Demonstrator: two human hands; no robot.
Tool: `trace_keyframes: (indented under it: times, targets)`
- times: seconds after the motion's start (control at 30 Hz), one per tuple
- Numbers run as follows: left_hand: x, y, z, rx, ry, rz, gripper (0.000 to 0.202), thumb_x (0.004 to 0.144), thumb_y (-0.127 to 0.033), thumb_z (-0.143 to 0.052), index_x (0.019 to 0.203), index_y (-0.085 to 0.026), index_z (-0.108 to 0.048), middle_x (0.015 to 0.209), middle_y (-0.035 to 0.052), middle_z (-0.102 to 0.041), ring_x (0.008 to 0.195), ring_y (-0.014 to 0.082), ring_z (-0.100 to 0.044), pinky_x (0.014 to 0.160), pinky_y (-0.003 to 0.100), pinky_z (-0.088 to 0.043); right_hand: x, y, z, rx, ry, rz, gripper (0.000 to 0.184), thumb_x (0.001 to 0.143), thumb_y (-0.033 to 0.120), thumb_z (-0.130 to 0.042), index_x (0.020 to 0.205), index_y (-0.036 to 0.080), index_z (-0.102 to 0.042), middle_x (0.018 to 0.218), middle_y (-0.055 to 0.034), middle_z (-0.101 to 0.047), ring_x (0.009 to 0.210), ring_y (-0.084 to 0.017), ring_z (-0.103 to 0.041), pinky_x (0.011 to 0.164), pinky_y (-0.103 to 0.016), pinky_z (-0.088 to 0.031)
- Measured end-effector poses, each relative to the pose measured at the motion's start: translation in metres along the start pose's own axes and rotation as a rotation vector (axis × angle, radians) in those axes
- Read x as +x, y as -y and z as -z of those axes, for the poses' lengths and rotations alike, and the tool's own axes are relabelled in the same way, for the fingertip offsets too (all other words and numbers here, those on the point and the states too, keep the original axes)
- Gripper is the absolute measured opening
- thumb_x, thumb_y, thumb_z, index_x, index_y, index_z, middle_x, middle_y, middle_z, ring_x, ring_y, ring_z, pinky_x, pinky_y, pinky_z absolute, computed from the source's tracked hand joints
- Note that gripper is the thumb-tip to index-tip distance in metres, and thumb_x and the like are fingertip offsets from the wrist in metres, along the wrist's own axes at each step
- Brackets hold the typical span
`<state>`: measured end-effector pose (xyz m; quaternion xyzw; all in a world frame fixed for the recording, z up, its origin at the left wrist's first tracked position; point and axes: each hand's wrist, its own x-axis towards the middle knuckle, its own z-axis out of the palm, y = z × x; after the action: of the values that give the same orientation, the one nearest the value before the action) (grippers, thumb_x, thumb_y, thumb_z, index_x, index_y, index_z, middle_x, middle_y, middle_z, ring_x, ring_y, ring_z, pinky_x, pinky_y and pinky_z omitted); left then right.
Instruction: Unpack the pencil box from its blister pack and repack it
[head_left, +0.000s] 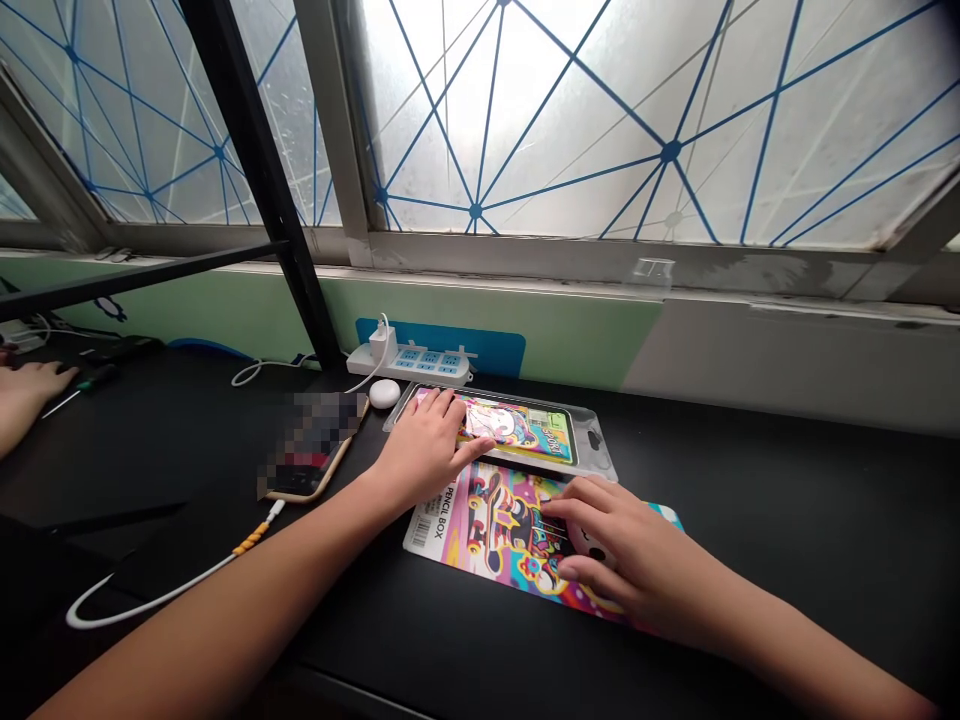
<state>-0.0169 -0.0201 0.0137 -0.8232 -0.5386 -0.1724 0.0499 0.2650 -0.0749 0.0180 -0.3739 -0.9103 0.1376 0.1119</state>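
On the black desk, a colourful printed card (495,540) marked "PENCIL BOX" lies flat, nearest to me. Just behind it is a clear plastic package (596,440) with a bright cartoon pencil box (517,425) in it. My left hand (424,440) rests on the left end of the package, its fingers stretched out and thumb spread. My right hand (615,545) lies over the right part of the card, fingers apart and slightly bent, hiding some of the print. Neither hand is closed around anything.
Left of the package are a phone (311,450) on a white charging cable (172,600) and a white round case (385,393). A power strip (420,362) stands against the wall. Another person's hand (34,395) is at far left, near a screwdriver (82,388). A black post (262,180) rises behind.
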Motion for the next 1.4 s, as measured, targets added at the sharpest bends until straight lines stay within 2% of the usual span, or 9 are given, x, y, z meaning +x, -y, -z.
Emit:
trace_keyframes:
  times: [0.1,0.2,0.57,0.7,0.8,0.97,1.07,1.23,1.4]
  targets:
    - [0.000,0.000,-0.004,0.007,-0.001,0.019,0.069,0.102,-0.066,-0.037,0.146,-0.015,-0.050,0.154,0.0213,-0.049,0.146,0.0395,-0.041,0.118,0.058,-0.033,0.002,-0.001,-0.012,-0.086,-0.099,-0.043,0.054,0.096,0.055,-0.056,0.138,0.022,-0.058,0.132,-0.0169,-0.065,0.118,-0.035,-0.062,0.094,-0.051,-0.056]
    - [0.001,-0.001,-0.006,0.035,0.018,0.033,0.069,0.102,-0.066,-0.034,0.150,-0.019,-0.049,0.158,0.0205,-0.046,0.149,0.0416,-0.037,0.117,0.061,-0.032,0.004,-0.003,-0.021,-0.136,-0.174,-0.110,0.054,0.095,0.058,-0.056,0.133,0.019,-0.059,0.132,-0.0180,-0.063,0.120,-0.036,-0.060,0.095,-0.052,-0.055]
    - [0.008,0.006,-0.005,-0.045,0.052,0.046,0.062,0.104,-0.064,-0.029,0.142,-0.023,-0.058,0.156,0.0162,-0.050,0.149,0.0365,-0.039,0.116,0.061,-0.033,0.002,-0.003,-0.016,-0.173,-0.254,-0.204,0.038,0.094,0.058,-0.057,0.079,0.025,-0.048,0.080,-0.0060,-0.062,0.073,-0.024,-0.058,0.066,-0.038,-0.048]
    - [0.010,0.013,-0.002,-0.120,0.035,0.040,0.052,0.104,-0.059,-0.037,0.132,-0.026,-0.065,0.151,0.0128,-0.056,0.145,0.0345,-0.045,0.115,0.059,-0.036,-0.007,-0.001,0.001,-0.063,-0.183,-0.189,0.037,0.093,0.061,-0.057,0.083,0.027,-0.045,0.065,0.0006,-0.059,0.056,-0.018,-0.053,0.052,-0.030,-0.037]
    - [0.009,0.013,0.003,-0.151,0.027,-0.005,0.045,0.102,-0.057,-0.043,0.117,-0.024,-0.070,0.143,0.0124,-0.062,0.136,0.0335,-0.053,0.112,0.055,-0.041,-0.012,-0.024,0.026,-0.013,-0.134,-0.136,0.036,0.092,0.062,-0.055,0.088,0.026,-0.050,0.063,0.0020,-0.059,0.052,-0.017,-0.051,0.052,-0.030,-0.034]
    - [0.004,0.008,0.013,-0.181,0.045,-0.039,0.035,0.099,-0.053,-0.053,0.104,-0.023,-0.070,0.137,0.0121,-0.063,0.125,0.0324,-0.060,0.105,0.050,-0.048,-0.021,-0.101,0.059,0.026,0.082,-0.403,0.051,0.094,0.069,-0.045,0.069,0.025,-0.053,0.061,0.0002,-0.057,0.056,-0.018,-0.050,0.053,-0.030,-0.033]
    - [0.002,0.007,0.012,-0.187,0.040,-0.046,0.032,0.098,-0.052,-0.055,0.102,-0.023,-0.068,0.137,0.0107,-0.063,0.125,0.0323,-0.059,0.105,0.049,-0.047,-0.026,-0.129,0.061,0.090,0.062,-0.497,0.054,0.092,0.072,-0.047,0.068,0.024,-0.057,0.067,-0.0010,-0.062,0.062,-0.019,-0.054,0.055,-0.030,-0.038]
    - [0.002,0.007,0.009,-0.177,0.034,-0.035,0.031,0.098,-0.052,-0.054,0.105,-0.025,-0.065,0.133,0.0087,-0.063,0.124,0.0329,-0.058,0.104,0.049,-0.046,-0.017,-0.111,0.044,0.098,-0.112,-0.510,0.054,0.095,0.072,-0.040,0.083,0.025,-0.064,0.081,-0.0039,-0.072,0.073,-0.023,-0.063,0.063,-0.034,-0.046]
    - [0.002,0.006,0.009,-0.153,0.057,-0.023,0.032,0.098,-0.052,-0.052,0.113,-0.025,-0.062,0.136,0.0096,-0.060,0.125,0.0332,-0.056,0.105,0.051,-0.044,-0.008,-0.092,0.035,0.148,-0.089,-0.548,0.050,0.090,0.072,-0.050,0.082,0.026,-0.066,0.078,-0.0024,-0.072,0.069,-0.022,-0.061,0.057,-0.031,-0.043]
